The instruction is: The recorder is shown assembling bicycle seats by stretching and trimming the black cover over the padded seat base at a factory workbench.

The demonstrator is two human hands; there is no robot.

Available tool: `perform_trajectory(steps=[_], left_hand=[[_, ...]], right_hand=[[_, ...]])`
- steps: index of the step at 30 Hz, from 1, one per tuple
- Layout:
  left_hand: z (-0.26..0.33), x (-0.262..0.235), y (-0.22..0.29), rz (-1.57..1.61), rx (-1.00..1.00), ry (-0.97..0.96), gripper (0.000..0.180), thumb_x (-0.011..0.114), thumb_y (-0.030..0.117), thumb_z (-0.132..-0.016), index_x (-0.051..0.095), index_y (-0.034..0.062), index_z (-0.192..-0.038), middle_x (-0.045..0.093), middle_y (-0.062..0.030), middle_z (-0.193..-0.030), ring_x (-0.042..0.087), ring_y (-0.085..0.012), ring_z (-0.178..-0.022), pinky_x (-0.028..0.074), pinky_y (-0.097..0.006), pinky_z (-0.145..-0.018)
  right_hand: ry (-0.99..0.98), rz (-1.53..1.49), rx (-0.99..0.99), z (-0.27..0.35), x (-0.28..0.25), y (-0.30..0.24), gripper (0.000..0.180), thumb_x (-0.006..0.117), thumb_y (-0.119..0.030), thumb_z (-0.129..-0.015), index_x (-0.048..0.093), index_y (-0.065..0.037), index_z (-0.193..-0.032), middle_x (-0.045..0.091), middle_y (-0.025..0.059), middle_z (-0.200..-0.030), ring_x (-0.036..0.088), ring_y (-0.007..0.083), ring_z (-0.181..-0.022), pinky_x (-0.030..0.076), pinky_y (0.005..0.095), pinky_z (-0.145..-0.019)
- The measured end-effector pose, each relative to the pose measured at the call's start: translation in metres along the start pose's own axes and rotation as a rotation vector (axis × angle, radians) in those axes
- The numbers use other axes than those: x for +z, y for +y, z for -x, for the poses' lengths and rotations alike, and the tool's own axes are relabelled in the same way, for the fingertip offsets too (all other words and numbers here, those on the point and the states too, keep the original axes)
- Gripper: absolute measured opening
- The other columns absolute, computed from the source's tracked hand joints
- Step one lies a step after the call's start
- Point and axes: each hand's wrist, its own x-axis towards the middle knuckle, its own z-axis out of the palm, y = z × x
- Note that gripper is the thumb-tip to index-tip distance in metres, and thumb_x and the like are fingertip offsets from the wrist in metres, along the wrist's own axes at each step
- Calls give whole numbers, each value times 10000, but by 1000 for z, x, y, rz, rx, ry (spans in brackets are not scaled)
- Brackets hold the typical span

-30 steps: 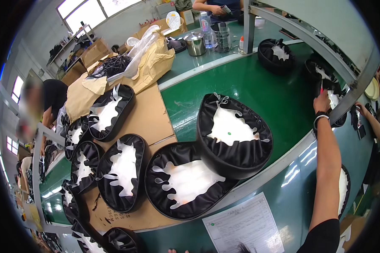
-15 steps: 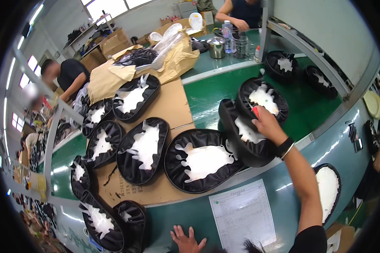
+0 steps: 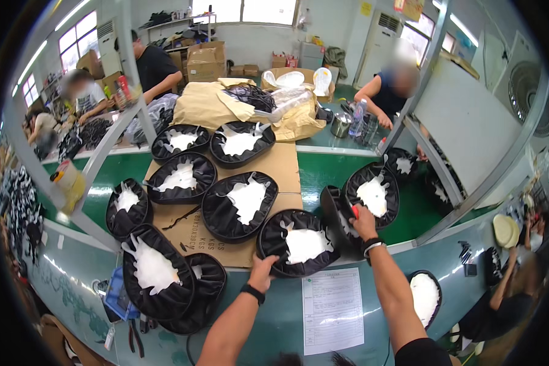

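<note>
At the near edge of the cardboard, my left hand (image 3: 262,274) closes its fingers on the rim of a black oval fabric-covered piece (image 3: 272,245). Inside that piece lies a white panel (image 3: 307,245) with wavy edges. My right hand (image 3: 364,224) is closed around a small red thing (image 3: 355,211), its kind mostly hidden by the fingers. Below and beside this hand, a similar black piece (image 3: 332,210) stands tilted, partly covered by the hand and wrist. Against it rests another black oval piece (image 3: 392,204) with a white centre.
Several more black oval pieces (image 3: 209,210) lie to the left on the cardboard (image 3: 287,165). A printed sheet (image 3: 332,311) lies on the near table. Metal posts (image 3: 141,116) flank the green belt (image 3: 314,177). A blue basket (image 3: 117,296) and pliers (image 3: 135,338) sit left. Other people work behind and at right.
My left hand has risen from the table to grasp the near oval piece's rim. My right hand still holds the red thing by the tilted piece. The whole view has turned and shifted.
</note>
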Motion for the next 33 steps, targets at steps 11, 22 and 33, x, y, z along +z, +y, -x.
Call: perform_trajectory(steps=[11, 22, 33], left_hand=[[246, -149, 6, -24, 318, 252, 797, 635, 35, -700, 265, -34, -1402, 491, -128, -1231, 487, -210, -1090, 388, -295, -962], [336, -198, 27, -451, 105, -249, 741, 577, 16, -679, 325, -14, -1375, 498, -110, -1240, 487, -213, -1115, 363, -310, -993], [403, -170, -155, -1142, -227, -1075, 769, 683, 192, -686, 344, -5, -1348, 510, -179, -1238, 516, -286, -1133, 404, -349, -980]], right_hand=[[61, -247, -9, 266, -51, -185, 328, 721, -122, -719, 551, -56, -992, 576, 170, -858, 551, 387, -826, 424, 457, -725], [338, -414, 770, 549, -120, -283, 351, 699, -161, -775, 544, -33, -1063, 600, 186, -939, 571, 380, -932, 446, 439, -802], [1044, -331, 1655, 886, -76, -376, 408, 666, -36, -770, 539, 9, -1155, 643, 148, -1007, 620, 273, -923, 464, 345, -850]])
